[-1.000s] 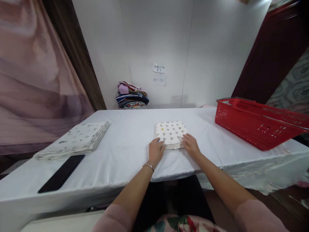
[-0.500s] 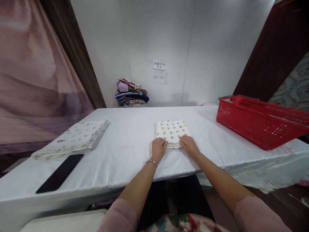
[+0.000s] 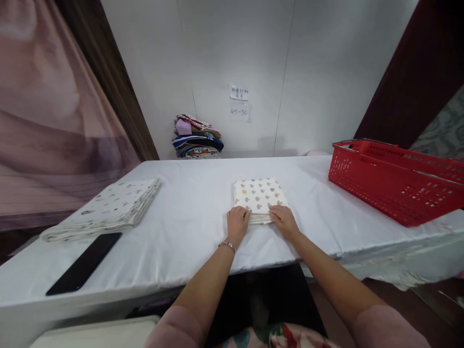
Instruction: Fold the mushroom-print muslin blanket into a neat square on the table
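A folded white cloth (image 3: 258, 193) with a grey print and a few yellow and green marks lies on the white-covered table (image 3: 188, 208) in front of me. Its layers show along the near edge. My left hand (image 3: 238, 222) grips the near left corner, fingers curled over the top. At the near right corner my right hand (image 3: 284, 220) holds the cloth the same way. The thumbs and the undersides of both corners are mostly hidden.
To the left lies a larger folded patterned cloth stack (image 3: 108, 205), with a black flat phone-like slab (image 3: 85, 263) before it. A red basket (image 3: 391, 183) stands on the right. Folded clothes (image 3: 197, 137) are piled by the wall, below paper notes (image 3: 239, 112).
Both hands stay at the cloth's near corners, and the cloth has hardly moved. The view has shifted slightly.
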The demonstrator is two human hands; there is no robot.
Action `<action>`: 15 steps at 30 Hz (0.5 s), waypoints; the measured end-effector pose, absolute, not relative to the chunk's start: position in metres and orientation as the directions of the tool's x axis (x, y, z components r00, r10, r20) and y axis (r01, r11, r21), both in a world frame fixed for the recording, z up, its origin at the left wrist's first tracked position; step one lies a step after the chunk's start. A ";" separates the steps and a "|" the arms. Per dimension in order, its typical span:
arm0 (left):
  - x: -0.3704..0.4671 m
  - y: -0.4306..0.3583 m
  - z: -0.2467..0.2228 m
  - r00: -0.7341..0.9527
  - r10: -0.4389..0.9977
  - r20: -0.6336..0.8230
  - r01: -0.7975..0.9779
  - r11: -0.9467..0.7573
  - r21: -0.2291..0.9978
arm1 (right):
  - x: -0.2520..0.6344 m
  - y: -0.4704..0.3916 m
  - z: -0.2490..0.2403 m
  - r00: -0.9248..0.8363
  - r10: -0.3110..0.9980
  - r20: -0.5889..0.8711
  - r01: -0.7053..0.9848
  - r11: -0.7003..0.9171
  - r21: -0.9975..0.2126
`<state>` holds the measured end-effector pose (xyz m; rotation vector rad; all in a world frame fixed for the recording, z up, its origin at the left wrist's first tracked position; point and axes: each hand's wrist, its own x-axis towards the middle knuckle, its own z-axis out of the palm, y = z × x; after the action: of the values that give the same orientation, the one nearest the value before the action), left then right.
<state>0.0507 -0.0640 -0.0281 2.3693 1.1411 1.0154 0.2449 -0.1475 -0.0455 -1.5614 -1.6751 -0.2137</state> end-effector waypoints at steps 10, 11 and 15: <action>0.055 -0.062 -0.027 0.409 0.798 0.442 0.589 -0.601 0.540 | 0.241 -0.146 -0.039 0.051 0.753 0.656 0.923 0.215 -0.318; 0.055 -0.062 -0.027 0.406 0.799 0.444 0.591 -0.600 0.539 | 0.241 -0.145 -0.038 0.045 0.750 0.660 0.925 0.218 -0.311; 0.054 -0.062 -0.027 0.401 0.798 0.450 0.592 -0.600 0.538 | 0.238 -0.140 -0.034 0.047 0.754 0.655 0.925 0.214 -0.313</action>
<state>0.0543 -0.0625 -0.0272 2.3697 1.2134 1.0029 0.2382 -0.1401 -0.0339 -1.5753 -1.7403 -0.2885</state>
